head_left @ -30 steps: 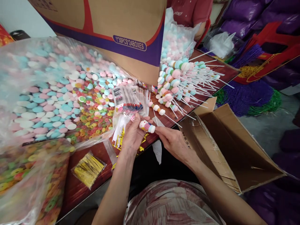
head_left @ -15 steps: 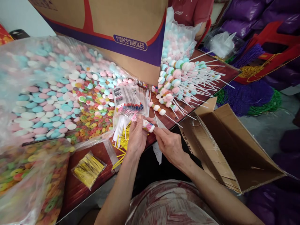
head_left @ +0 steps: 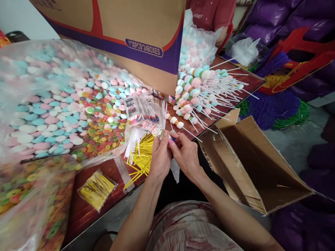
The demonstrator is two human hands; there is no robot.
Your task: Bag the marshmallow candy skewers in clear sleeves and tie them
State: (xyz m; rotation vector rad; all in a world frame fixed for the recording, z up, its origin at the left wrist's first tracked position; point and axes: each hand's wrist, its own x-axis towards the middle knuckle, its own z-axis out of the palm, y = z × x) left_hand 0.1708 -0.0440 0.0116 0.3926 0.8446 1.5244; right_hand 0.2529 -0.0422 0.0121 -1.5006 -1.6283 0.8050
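Observation:
A candy skewer in a printed clear wrapper (head_left: 157, 132) is held between my two hands above the table's front edge. My left hand (head_left: 161, 155) is closed around it, thumb on top. Close beside it, my right hand (head_left: 186, 153) pinches the wrapper's near end; the fingers hide most of that end. Flat printed wrappers (head_left: 142, 111) lie just beyond my hands. To the left of my left hand are gold twist ties (head_left: 141, 153) and white sticks (head_left: 132, 143). A finished skewer (head_left: 178, 122) of marshmallows and gummy rings lies past my right hand.
Loose marshmallows (head_left: 49, 120) and gummy rings (head_left: 104, 136) cover the left side. A large carton (head_left: 115, 21) stands behind, beside piled skewers (head_left: 199, 87). At lower right is an open cardboard box (head_left: 251, 164). A person in a red shirt (head_left: 211, 14) sits opposite.
My hands have come closer together, and the right fingers now cover the wrapper's near end, which showed before. My left hand has shifted slightly right, uncovering more gold ties.

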